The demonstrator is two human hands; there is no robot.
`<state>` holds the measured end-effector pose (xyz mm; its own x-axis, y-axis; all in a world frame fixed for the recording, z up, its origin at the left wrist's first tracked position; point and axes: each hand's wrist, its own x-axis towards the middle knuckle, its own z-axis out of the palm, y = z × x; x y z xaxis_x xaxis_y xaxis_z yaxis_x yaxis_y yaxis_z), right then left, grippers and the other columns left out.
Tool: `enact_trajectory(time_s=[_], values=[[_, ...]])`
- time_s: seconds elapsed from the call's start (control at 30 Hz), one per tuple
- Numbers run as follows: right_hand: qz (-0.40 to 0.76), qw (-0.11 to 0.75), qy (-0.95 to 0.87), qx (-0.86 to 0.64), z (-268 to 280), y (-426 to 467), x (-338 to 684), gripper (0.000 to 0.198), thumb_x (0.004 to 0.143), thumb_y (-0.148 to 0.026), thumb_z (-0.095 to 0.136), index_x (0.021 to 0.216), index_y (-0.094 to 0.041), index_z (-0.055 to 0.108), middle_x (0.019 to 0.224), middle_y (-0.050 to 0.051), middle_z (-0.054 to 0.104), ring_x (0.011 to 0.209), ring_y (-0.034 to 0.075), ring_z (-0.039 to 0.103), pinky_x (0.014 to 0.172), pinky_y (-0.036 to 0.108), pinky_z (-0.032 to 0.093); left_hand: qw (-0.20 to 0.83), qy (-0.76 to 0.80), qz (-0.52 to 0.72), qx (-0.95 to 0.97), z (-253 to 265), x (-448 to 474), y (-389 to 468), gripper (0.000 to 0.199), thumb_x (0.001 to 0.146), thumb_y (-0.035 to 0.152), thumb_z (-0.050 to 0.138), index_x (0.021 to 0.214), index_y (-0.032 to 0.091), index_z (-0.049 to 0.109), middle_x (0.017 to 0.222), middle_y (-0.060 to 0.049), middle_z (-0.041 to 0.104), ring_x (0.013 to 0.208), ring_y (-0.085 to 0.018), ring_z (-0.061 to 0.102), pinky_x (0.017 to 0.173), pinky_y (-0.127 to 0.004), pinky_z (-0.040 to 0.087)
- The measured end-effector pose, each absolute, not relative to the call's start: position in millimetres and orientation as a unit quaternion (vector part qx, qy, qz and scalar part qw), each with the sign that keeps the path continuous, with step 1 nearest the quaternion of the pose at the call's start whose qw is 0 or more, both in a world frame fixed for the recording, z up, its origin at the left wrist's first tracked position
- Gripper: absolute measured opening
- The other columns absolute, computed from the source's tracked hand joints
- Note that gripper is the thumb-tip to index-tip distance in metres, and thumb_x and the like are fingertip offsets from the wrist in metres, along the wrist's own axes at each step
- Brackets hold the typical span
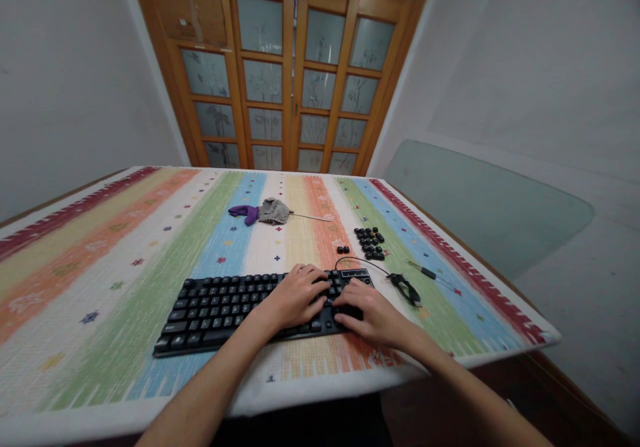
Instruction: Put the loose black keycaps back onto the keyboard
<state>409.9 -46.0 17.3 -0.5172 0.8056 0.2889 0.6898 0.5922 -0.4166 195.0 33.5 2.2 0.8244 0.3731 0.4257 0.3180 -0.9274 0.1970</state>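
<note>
A black full-size keyboard (220, 310) lies on the table near its front edge, slightly tilted to my view. Over its right part rests my left hand (300, 293), fingers stretched apart and touching the keys. My right hand (367, 308) is close beside it at the keyboard's right end, its fingers bent but apart and its thumb low on the number-pad area. I see nothing held in either hand. The keys beneath both hands are largely hidden. Behind the right end sit loose black keycaps (370, 241) in a group, with two more keycaps (343, 250) to their left.
The keyboard's bundled cable (406, 290) lies right of my right hand. Farther right is a black-handled screwdriver-like tool (428, 272). A grey and purple cloth (273, 211) with a thin rod (310, 217) lies farther back on the striped tablecloth (165, 253).
</note>
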Motion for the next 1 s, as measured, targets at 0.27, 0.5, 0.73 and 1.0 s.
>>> enact_trajectory(time_s=[0.27,0.5,0.73,1.0], values=[[0.137,0.226,-0.851,-0.455,20.0,-46.1,403.2,0.014,0.084,-0.015,0.071,0.097,-0.020,0.073,0.099,0.007,0.070,0.100,0.024,0.059,0.090,0.040,0.050,0.064,0.183,0.235,0.952,2.9,195.0,32.9,0.019,0.092,0.021,0.058,0.109,0.017,0.066,0.118,-0.011,0.065,0.109,-0.025,0.058,0.096,-0.043,0.045],[0.147,0.229,-0.837,-0.475,21.0,-45.3,403.1,0.014,0.083,-0.015,0.072,0.096,-0.020,0.075,0.095,0.006,0.073,0.098,0.024,0.061,0.090,0.041,0.049,0.064,0.179,0.236,0.953,3.7,194.5,33.1,0.019,0.094,0.021,0.056,0.110,0.017,0.065,0.118,-0.011,0.065,0.109,-0.025,0.058,0.096,-0.043,0.045],[0.145,0.229,-0.826,-0.494,20.2,-47.0,401.7,0.014,0.081,-0.016,0.073,0.095,-0.020,0.075,0.095,0.006,0.071,0.098,0.024,0.059,0.088,0.040,0.050,0.064,0.179,0.241,0.952,6.2,194.0,32.1,0.020,0.094,0.021,0.054,0.111,0.018,0.065,0.118,-0.011,0.065,0.109,-0.026,0.058,0.095,-0.044,0.045],[0.144,0.242,-0.825,-0.490,19.1,-47.3,400.1,0.018,0.086,-0.014,0.062,0.093,-0.021,0.077,0.092,0.006,0.070,0.093,0.022,0.059,0.085,0.037,0.049,0.062,0.180,0.239,0.952,6.4,194.1,30.8,0.020,0.094,0.021,0.056,0.111,0.016,0.065,0.119,-0.012,0.065,0.110,-0.026,0.058,0.095,-0.045,0.045]])
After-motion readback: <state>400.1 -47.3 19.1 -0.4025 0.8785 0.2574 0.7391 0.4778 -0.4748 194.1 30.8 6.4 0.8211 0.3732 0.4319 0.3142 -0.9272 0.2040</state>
